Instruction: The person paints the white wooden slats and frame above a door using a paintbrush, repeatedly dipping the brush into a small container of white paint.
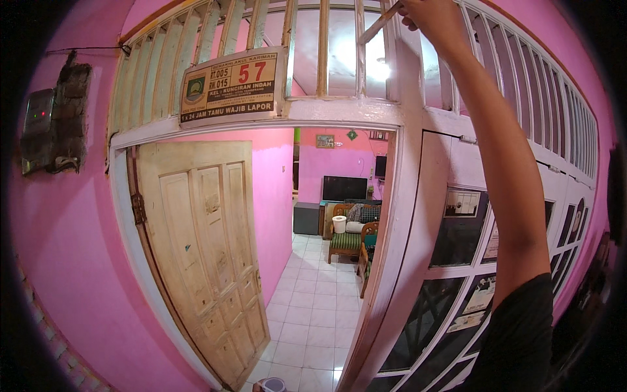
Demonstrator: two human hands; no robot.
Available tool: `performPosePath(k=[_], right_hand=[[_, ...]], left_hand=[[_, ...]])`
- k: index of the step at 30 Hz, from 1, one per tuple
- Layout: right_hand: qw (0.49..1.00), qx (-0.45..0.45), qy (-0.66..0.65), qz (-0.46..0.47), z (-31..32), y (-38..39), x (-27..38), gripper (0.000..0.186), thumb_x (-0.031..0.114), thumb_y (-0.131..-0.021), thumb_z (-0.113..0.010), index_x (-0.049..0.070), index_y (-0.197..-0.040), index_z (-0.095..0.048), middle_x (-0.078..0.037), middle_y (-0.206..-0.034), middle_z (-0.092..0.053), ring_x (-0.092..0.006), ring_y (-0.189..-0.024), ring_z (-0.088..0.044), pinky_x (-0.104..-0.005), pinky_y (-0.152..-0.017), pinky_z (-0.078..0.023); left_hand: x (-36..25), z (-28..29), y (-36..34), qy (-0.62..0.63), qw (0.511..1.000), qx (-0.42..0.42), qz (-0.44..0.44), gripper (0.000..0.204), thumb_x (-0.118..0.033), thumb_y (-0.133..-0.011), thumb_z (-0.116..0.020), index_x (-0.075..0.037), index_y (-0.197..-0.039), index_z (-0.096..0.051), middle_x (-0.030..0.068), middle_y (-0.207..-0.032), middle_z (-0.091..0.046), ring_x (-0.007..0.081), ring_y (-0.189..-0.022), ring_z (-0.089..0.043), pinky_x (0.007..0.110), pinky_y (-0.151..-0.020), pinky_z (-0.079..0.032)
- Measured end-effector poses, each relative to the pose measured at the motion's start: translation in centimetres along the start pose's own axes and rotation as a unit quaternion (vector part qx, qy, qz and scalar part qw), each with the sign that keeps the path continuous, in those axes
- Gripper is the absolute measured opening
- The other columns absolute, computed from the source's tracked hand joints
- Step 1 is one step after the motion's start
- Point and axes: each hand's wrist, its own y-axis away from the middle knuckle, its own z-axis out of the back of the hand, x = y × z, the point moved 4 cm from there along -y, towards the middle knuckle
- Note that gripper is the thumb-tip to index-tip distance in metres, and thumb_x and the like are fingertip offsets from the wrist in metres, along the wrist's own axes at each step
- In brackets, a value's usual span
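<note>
My right hand (424, 14), at the end of a raised arm, is closed around a slim paintbrush (380, 25) at the top edge. The brush's lower end meets a white upright slat (360, 52) of the grille over the doorway. Only the rim of a small cup (273, 384) with pale contents shows at the bottom edge. Beside it is a sliver of my left hand (257, 387), which seems to hold the cup; most of that hand is out of the picture. Slats toward the left look yellowish, while those in the middle and right are whiter.
A wooden door (209, 248) stands swung inward at the left. A house-number plate (232, 86) hangs on the grille. White panelled doors with dark glass (457, 228) stand right. Inside are a tiled floor (313, 294), a wooden chair (345, 242) and a television (345, 188).
</note>
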Motion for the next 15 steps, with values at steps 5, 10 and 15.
performPosePath(k=[5,10,15], right_hand=[[0.998,-0.005,-0.055,0.044,-1.5,-2.0,-1.3,0.021,0.016,-0.093,-0.068,-0.002,-0.085,-0.061,-0.013,-0.070,-0.068,-0.0177,-0.059,-0.067,-0.0306,-0.052,-0.054],[0.994,-0.065,-0.044,0.075,-1.3,-1.7,0.7,0.022,0.017,-0.095,-0.068,-0.002,-0.086,-0.061,-0.012,-0.071,-0.069,-0.0169,-0.059,-0.066,-0.0310,-0.055,-0.055],[0.988,-0.059,-0.098,0.106,-1.5,-1.7,0.3,0.022,0.017,-0.097,-0.068,-0.001,-0.086,-0.062,-0.010,-0.070,-0.069,-0.0148,-0.059,-0.065,-0.0298,-0.055,-0.054]], left_hand=[[2.2,0.1,-0.3,-0.029,0.999,-0.012,-0.006,0.057,-0.011,-0.084,-0.086,0.003,-0.129,-0.054,0.0097,-0.111,-0.068,0.0168,-0.098,-0.066,0.030,-0.083,-0.055],[3.0,0.2,0.1,-0.022,0.998,-0.050,-0.011,0.056,-0.010,-0.084,-0.085,0.003,-0.128,-0.053,0.0099,-0.111,-0.067,0.0165,-0.100,-0.065,0.030,-0.085,-0.054],[4.4,0.4,0.0,-0.040,0.998,-0.039,0.011,0.055,-0.011,-0.084,-0.085,0.003,-0.128,-0.054,0.0099,-0.110,-0.067,0.0163,-0.097,-0.065,0.029,-0.082,-0.054]])
